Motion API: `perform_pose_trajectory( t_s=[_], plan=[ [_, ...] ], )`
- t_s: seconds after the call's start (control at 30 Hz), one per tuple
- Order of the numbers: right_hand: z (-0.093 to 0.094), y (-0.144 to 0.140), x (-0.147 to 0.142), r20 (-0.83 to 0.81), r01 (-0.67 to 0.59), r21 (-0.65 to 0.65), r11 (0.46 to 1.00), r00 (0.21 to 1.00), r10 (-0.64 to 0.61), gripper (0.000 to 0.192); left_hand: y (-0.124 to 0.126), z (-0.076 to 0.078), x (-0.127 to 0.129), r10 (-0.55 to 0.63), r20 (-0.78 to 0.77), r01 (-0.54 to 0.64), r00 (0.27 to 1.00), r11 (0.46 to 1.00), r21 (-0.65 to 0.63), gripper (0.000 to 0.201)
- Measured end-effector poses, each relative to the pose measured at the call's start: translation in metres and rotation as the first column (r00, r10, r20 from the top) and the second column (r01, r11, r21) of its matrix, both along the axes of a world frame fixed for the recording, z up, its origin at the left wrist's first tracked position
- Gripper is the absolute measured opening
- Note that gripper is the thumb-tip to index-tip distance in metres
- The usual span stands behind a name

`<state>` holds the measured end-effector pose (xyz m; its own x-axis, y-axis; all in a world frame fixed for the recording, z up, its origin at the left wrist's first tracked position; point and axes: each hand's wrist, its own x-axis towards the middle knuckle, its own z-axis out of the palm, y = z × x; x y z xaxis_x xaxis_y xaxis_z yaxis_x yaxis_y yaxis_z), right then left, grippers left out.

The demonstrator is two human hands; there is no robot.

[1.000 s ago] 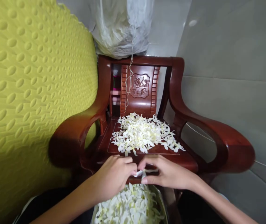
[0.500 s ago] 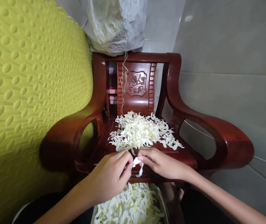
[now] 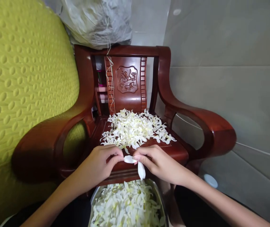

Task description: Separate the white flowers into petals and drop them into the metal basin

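Over the front edge of the seat, my left hand [image 3: 105, 159] pinches the tip of one petal of a white flower [image 3: 141, 171]. My right hand [image 3: 152, 159] is closed on the flower's base, where its fingertips partly hide it. One petal stretches between the two hands and another hangs down below my right fingers. A loose heap of white flowers [image 3: 132, 127] lies on the wooden chair [image 3: 130, 102] just beyond my hands. Below my hands, a metal-rimmed container [image 3: 159, 197] is filled with more white flowers [image 3: 125, 205].
A yellow dimpled mat [image 3: 28, 72] stands along the left side. Behind the chair back is a large whitish plastic bag [image 3: 97, 22], with thin strings [image 3: 110, 75] hanging from it. Grey tiled wall [image 3: 225, 63] runs along the right. A pale round object [image 3: 210, 180] is at lower right.
My hands have moved a little apart, the left one shifting left, and the flower's petals are now spread open between them. The whole view has shifted, with the chair now further left.
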<state>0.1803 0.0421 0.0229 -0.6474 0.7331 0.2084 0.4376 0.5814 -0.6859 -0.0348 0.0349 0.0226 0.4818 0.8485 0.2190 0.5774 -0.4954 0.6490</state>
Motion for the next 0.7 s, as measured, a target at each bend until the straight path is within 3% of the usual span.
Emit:
perform_pose_trajectory(
  t_s=[0.17, 0.27, 0.37, 0.43, 0.57, 0.7],
  plan=[
    [-0.009, 0.008, -0.001, -0.049, 0.080, 0.018, 0.997, 0.996, -0.079, 0.027, 0.001, -0.007, 0.003, -0.005, 0.035, 0.010, 0.999, 0.990, -0.138, 0.024],
    [-0.012, 0.007, -0.005, -0.109, 0.117, -0.032, 0.993, 0.987, -0.120, 0.025, 0.001, -0.016, 0.006, 0.027, 0.155, 0.009, 0.988, 0.974, -0.227, 0.032],
    [-0.015, 0.005, -0.011, -0.202, 0.129, -0.106, 0.986, 0.968, -0.148, 0.021, -0.001, -0.026, 0.013, -0.027, 0.395, 0.229, 0.918, 0.851, -0.473, 0.043],
    [-0.017, 0.006, -0.015, -0.264, 0.117, -0.181, 0.977, 0.951, -0.162, 0.020, -0.004, -0.031, 0.019, -0.003, 0.460, 0.275, 0.888, 0.806, -0.525, 0.039],
    [-0.019, 0.011, -0.016, -0.408, -0.055, -0.372, 0.927, 0.906, -0.110, 0.026, -0.008, -0.034, 0.025, 0.063, 0.437, 0.196, 0.897, 0.831, -0.521, 0.029],
    [-0.016, 0.018, -0.011, -0.430, -0.204, -0.503, 0.840, 0.902, -0.038, 0.032, -0.010, -0.036, 0.025, 0.092, 0.378, 0.088, 0.921, 0.897, -0.434, 0.029]
  ],
)
